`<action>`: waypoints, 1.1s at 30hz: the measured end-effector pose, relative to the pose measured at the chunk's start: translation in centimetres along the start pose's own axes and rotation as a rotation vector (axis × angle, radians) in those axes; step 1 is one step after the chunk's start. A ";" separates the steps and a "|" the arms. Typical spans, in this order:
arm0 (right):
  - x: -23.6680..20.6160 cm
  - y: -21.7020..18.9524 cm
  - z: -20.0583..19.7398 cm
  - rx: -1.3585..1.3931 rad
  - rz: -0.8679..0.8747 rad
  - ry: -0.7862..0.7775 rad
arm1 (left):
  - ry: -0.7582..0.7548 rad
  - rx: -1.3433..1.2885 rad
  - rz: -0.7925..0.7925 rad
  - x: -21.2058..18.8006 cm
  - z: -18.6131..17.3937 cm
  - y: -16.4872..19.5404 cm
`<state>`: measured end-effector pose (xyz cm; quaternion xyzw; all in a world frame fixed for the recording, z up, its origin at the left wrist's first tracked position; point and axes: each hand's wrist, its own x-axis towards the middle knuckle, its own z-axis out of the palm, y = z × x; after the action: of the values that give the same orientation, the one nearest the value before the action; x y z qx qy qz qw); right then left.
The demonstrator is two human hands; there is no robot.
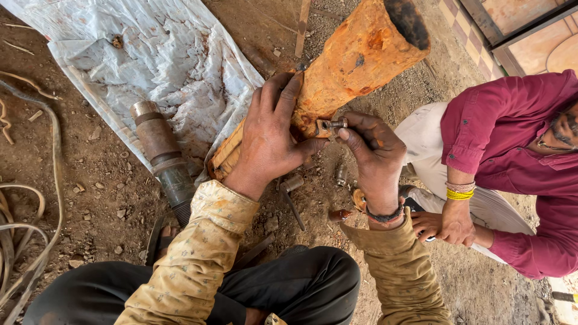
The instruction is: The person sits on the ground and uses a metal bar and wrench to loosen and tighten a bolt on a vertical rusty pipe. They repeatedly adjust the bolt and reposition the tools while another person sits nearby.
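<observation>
Pinched between the thumb and fingertips of the right hand (376,157), a small metal fitting with a bolt (330,126) is held against the side of a rusty orange casting (355,60), about halfway along its length. Going left to right across the dirt floor (96,198): pale cables (27,222) loop along the left edge; a crumpled sheet of white plastic (162,54) is spread over the far left ground; a grey-brown threaded steel shaft (164,159) lies partly on the sheet's near edge, pointing toward the seated person's knee. The left hand (271,141) is laid flat over the casting's lower part, fingers spread and pressing on it, its thumb reaching toward the fitting. The casting itself slants from the near centre up to the far right, its open, blackened mouth at the top. Small loose metal parts (341,176) lie on the ground just below the two hands, between the person's sleeves of faded yellow patterned cloth. At far right a second person in a maroon shirt (518,138) crouches, wearing yellow and pink bangles (460,191) on one wrist, hands resting together near the first person's right elbow, well apart from the fitting.
</observation>
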<state>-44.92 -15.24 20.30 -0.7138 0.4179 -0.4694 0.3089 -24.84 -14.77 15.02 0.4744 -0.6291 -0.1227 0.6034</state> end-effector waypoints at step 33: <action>1.3 -5.0 2.2 -0.525 -0.017 -0.219 | 0.129 -0.151 0.059 -1.4 0.8 -3.0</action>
<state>-41.05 -13.97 24.21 -0.8194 0.4833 -0.2678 0.1526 -24.46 -15.59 11.72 0.4157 -0.5917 -0.1213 0.6800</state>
